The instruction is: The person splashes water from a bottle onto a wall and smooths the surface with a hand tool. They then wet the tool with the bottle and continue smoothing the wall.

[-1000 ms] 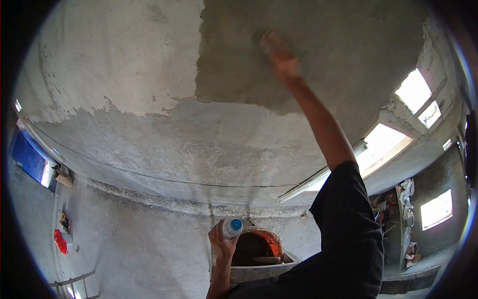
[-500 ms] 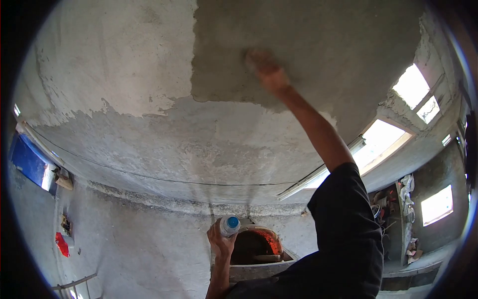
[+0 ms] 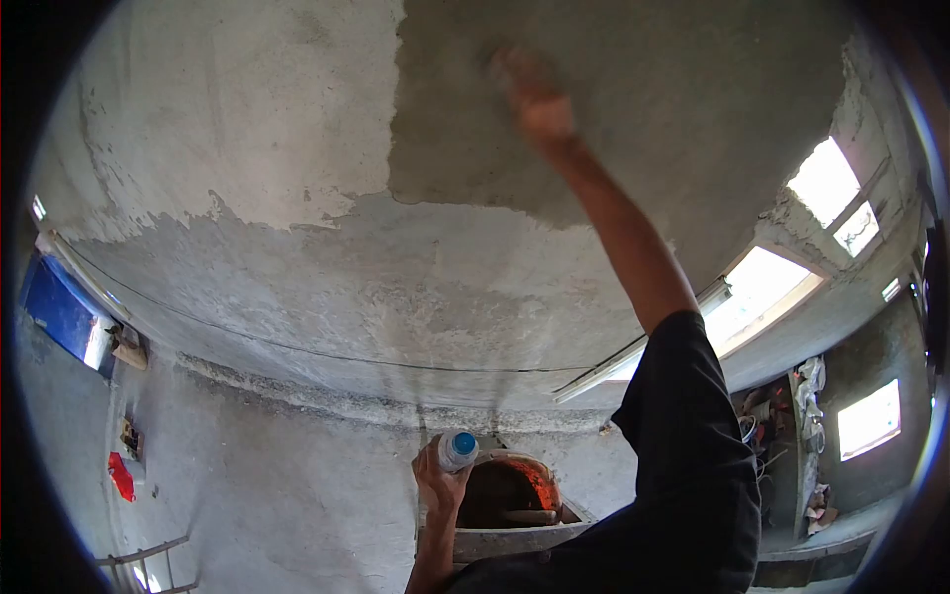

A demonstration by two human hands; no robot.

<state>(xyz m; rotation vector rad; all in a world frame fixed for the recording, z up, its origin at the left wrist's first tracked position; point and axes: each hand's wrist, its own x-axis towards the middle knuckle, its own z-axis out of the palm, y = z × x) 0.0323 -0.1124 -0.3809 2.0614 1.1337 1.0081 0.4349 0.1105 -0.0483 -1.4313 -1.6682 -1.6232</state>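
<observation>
My left hand (image 3: 441, 479), low in the middle of the view, is wrapped round a clear plastic bottle (image 3: 458, 450) with a blue cap. My right arm reaches up in a black sleeve, and my right hand (image 3: 537, 99) is against or close to the dark, damp-looking patch (image 3: 693, 109) of the plastered surface. That hand is smeared by motion; its fingers and anything under them cannot be made out. Paler dry plaster (image 3: 237, 109) borders the patch on the left.
An arched opening (image 3: 500, 493) with an orange-red edge lies beside the bottle. A thin cable (image 3: 376, 367) runs along the wall. Bright openings (image 3: 760, 297) and a cluttered shelf (image 3: 807, 445) are at the right. A blue panel (image 3: 59, 307) and a red item (image 3: 121, 477) are at the left.
My right hand has moved up a little across the dark patch. My left hand still holds the bottle in nearly the same place.
</observation>
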